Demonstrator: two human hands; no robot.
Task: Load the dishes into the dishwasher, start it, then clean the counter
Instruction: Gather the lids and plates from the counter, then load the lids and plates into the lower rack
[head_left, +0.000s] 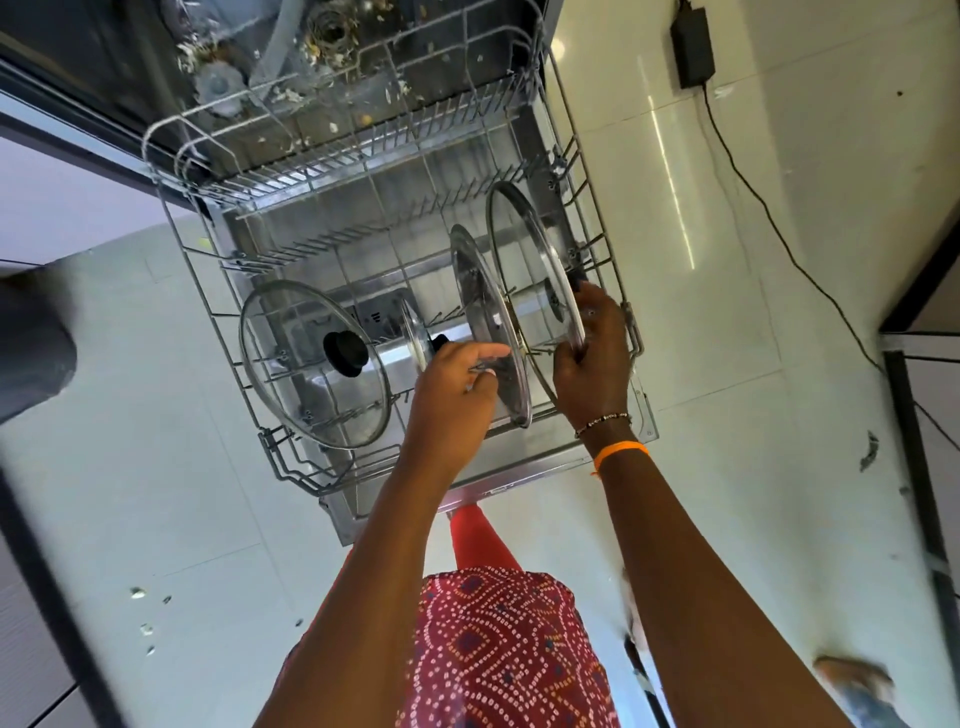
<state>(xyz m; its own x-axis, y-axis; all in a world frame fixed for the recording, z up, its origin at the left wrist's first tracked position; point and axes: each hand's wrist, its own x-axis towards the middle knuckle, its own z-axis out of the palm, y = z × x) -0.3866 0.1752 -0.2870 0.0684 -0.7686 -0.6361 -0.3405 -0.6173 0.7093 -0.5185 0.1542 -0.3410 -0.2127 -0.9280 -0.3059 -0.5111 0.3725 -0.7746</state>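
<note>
The wire rack (618, 291) is pulled out over the open dishwasher door (467, 488); the right hand (589, 358) curls its fingers round the rim of the far-right glass lid (524, 249), upright in the rack; the left hand (457, 395) pinches the steel lid (483, 306) just beside it; a small lid (413, 332) stands further left, and a big glass lid (291, 374) leans at the near left.

glossy pale tiled floor (727, 260), black cable (769, 218)
</note>
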